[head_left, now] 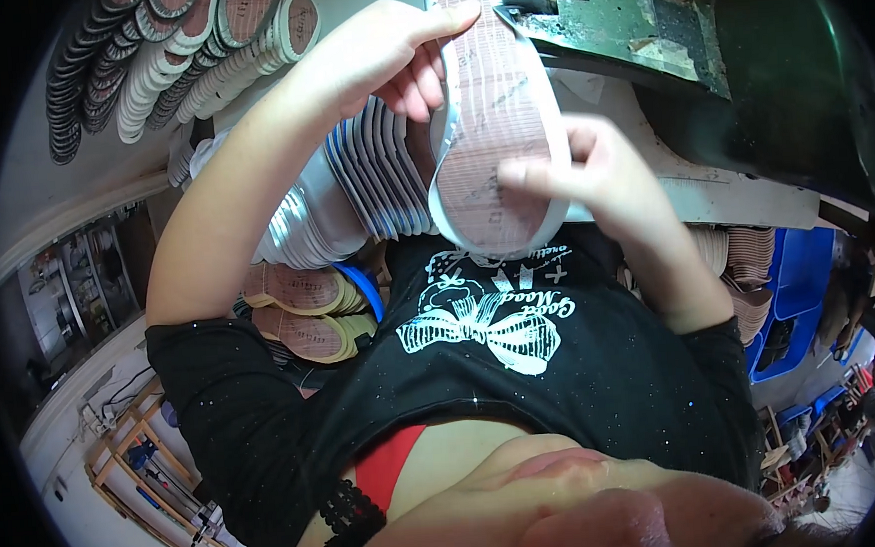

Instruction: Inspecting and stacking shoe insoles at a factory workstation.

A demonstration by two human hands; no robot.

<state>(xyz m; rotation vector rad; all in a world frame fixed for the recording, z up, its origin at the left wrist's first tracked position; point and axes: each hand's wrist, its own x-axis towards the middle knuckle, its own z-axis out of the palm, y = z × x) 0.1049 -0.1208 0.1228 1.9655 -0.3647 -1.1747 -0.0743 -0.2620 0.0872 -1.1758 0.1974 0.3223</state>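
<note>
A shoe insole (pixel 496 119) with a brownish lined face and a pale grey-white rim is held up in front of my chest. My left hand (pixel 384 56) grips its far end from the left, fingers curled over the top edge. At the near end, my right hand (pixel 591 169) pinches the right rim, with the index finger laid across the face. The insole's far tip sits close to a dark metal machine plate (pixel 633 31).
Rows of stacked insoles (pixel 193 48) fill the worktable at upper left, and another fanned stack (pixel 372 177) lies under my left forearm. A dark machine housing (pixel 807 90) stands at right. Blue bins (pixel 799 291) with more insoles sit lower right.
</note>
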